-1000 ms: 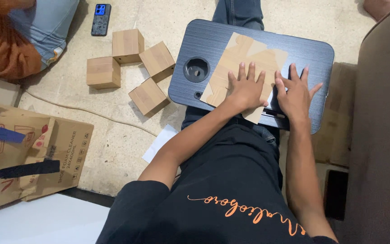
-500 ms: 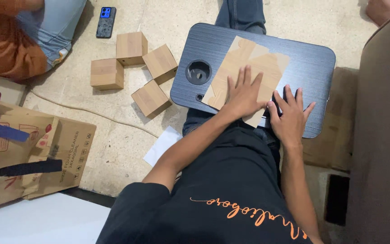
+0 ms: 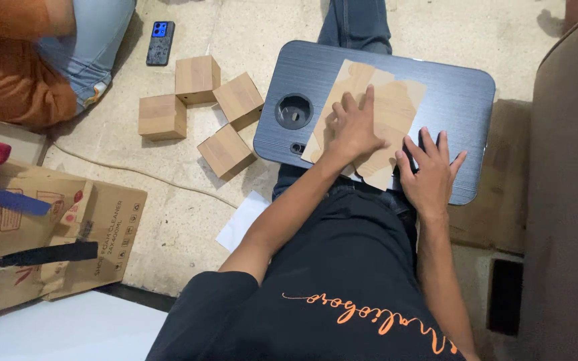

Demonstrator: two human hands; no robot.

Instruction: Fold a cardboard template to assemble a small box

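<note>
We sit with a dark lap tray (image 3: 456, 87) across our legs, and on it lies a flat, unfolded cardboard blank (image 3: 396, 107), tan with a wood-grain look, stretching from the tray's far edge down to its near edge, roughly at the middle. Our left hand (image 3: 350, 127) lies palm-down on the blank's left part, fingers loosely spread and pressing it flat; it pinches nothing. Our right hand (image 3: 429, 170) rests open near the tray's near right edge, fingers fanned, its thumb side just touching the blank's near right margin.

The blank looks wholly flat: we see no panel raised and no flap tucked, so we judge the folding not yet begun here. To the left of the tray, on the floor, four finished cube boxes (image 3: 199, 77) of the same wood-grain card sit clustered, which suggests several are already made. A white sheet (image 3: 239, 224) lies on the floor by our left arm, and another person's knee (image 3: 81, 47) shows at the far left.
</note>
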